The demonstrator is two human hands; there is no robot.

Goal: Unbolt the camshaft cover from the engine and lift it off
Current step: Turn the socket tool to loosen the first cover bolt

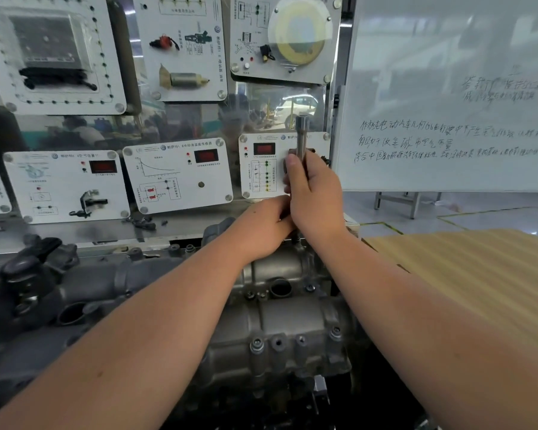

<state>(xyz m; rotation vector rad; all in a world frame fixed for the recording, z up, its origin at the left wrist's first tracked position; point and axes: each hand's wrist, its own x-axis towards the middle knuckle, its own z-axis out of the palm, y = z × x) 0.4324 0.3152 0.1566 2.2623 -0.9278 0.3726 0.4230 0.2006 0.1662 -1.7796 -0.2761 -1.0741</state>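
Both hands work at the cover's (280,308) far end: right hand (316,197) grips an upright wrench (301,135), left hand (263,231) steadies its base, grasp unclear. Cast metal, likely heavy and rigid; best lifted by both ends.

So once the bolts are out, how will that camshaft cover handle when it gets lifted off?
The camshaft cover looks like thick cast metal, so probably rigid and fairly heavy for its size. Its lumpy, bossed surface should offer grip, though any oil film could make it slippery. Bolts still sit along its near edge.
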